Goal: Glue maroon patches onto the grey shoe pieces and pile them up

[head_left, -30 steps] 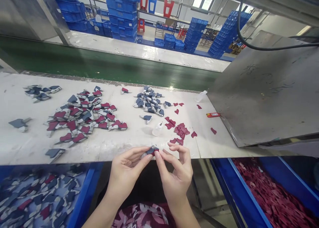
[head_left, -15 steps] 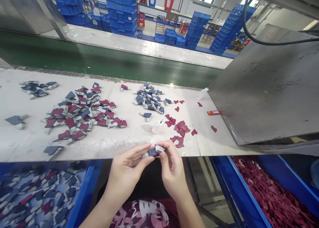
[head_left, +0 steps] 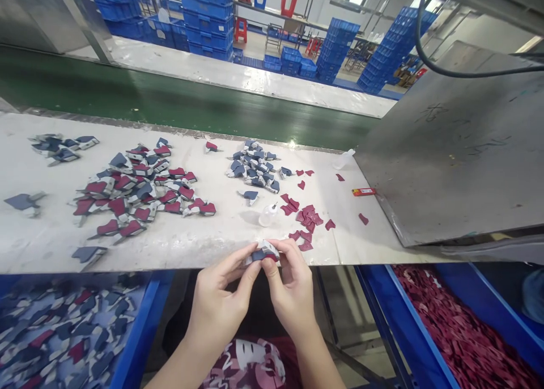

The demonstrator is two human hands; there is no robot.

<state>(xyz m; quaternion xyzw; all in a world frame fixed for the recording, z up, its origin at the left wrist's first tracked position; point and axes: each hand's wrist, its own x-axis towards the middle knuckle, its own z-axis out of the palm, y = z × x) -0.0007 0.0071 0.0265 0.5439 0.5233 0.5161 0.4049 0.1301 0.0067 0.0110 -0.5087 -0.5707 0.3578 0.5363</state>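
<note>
Between both hands, just above the bench's front edge, is a small blue-and-white plastic part (head_left: 257,255) with a maroon piece showing on its near side. My left hand (head_left: 223,292) pinches its left end, and my right hand (head_left: 291,287) grips the right end, thumbs close together. Fingers hide part of it. Right behind the hands stands a small white squeeze bottle (head_left: 268,215) with a thin dark tip. Flat maroon pieces (head_left: 309,216) lie to the right of the bottle. Beyond it is a pile of blue-and-white parts (head_left: 254,165).
A larger pile of blue, white and maroon parts (head_left: 140,185) covers the bench's left. A red cutter (head_left: 364,191) lies by the metal panel (head_left: 463,145). Below are a blue bin of parts (head_left: 144,321) and a blue bin of maroon pieces (head_left: 419,326). A green belt (head_left: 191,102) runs behind.
Both hands have turned the held part, so more of its white end and maroon side shows. The thumbs have come closer together.
</note>
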